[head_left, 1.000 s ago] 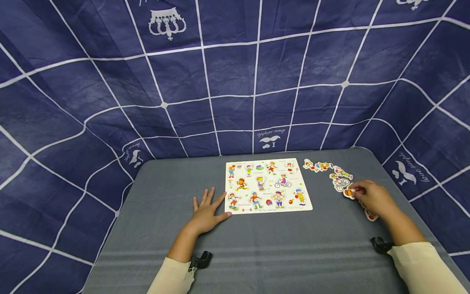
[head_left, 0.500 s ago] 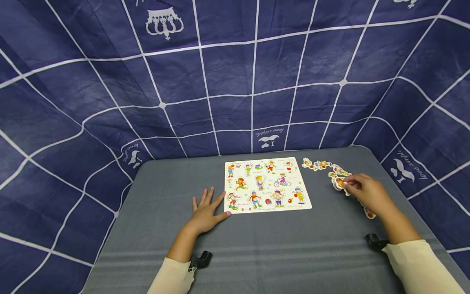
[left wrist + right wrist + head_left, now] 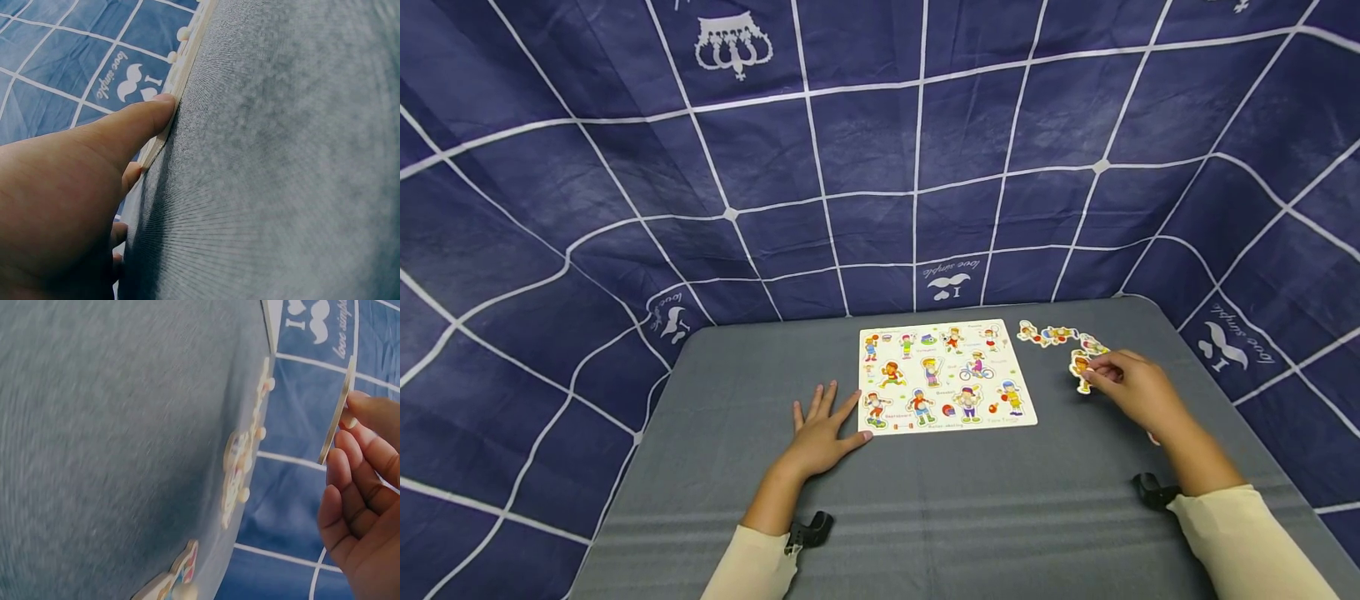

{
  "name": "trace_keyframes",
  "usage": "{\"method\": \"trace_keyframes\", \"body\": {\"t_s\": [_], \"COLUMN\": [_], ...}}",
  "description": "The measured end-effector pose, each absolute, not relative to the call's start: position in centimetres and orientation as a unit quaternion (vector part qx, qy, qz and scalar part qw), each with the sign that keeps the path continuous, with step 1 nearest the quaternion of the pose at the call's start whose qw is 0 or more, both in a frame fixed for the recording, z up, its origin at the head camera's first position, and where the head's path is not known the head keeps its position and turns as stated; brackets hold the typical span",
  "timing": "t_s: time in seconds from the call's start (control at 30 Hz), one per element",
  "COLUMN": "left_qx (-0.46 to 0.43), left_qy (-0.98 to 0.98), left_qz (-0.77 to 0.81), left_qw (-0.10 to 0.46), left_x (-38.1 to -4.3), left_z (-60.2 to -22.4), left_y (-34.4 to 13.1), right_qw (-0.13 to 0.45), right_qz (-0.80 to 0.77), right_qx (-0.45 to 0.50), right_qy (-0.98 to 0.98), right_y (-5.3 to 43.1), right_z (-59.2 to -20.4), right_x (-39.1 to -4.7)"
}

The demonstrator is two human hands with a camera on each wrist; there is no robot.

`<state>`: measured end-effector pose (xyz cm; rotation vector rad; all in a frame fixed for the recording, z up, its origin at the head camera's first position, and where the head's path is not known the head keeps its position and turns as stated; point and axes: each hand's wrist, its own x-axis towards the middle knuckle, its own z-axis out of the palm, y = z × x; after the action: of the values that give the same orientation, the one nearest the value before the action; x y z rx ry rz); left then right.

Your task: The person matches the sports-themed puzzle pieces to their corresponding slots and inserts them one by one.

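A white puzzle board (image 3: 946,377) printed with cartoon sports figures lies flat on the grey table (image 3: 925,500). My left hand (image 3: 820,429) lies flat and open beside the board's left edge, thumb (image 3: 134,122) touching that edge (image 3: 178,84). To the right of the board my right hand (image 3: 1131,385) pinches a thin puzzle piece (image 3: 1081,369) by its edge and holds it lifted off the table; the piece (image 3: 336,415) shows edge-on in the right wrist view. Other loose pieces (image 3: 1048,335) lie in a row behind the hand.
More cut-out pieces (image 3: 240,469) lie on the table below the lifted one. A dark blue cloth with a white grid (image 3: 880,167) hangs around the back and sides of the table. Black clips (image 3: 808,529) sit at both wrists.
My right hand has moved up and to the left from the nearer pieces, and now holds one piece lifted off the table. The left hand has stayed still.
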<state>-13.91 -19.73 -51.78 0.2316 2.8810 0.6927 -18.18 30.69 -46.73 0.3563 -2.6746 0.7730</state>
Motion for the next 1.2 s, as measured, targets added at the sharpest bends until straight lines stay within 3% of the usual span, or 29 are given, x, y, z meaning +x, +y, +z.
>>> {"method": "trace_keyframes", "body": {"t_s": [0.4,1.2], "left_qx": [0.078,0.077], "left_qy": [0.966,0.965], "left_qz": [0.232,0.238], "left_qw": [0.085,0.083], "left_x": [-13.9,-13.6], "left_z": [-51.9,-51.4], "left_y": [-19.8,-19.6], "right_qw": [0.182,0.145], "right_qz": [0.274,0.342], "right_qx": [0.142,0.178], "right_qy": [-0.933,-0.911], "right_y": [28.7,24.5], "right_z": [-46.3,-46.2], "right_x": [-18.7,-19.1]}}
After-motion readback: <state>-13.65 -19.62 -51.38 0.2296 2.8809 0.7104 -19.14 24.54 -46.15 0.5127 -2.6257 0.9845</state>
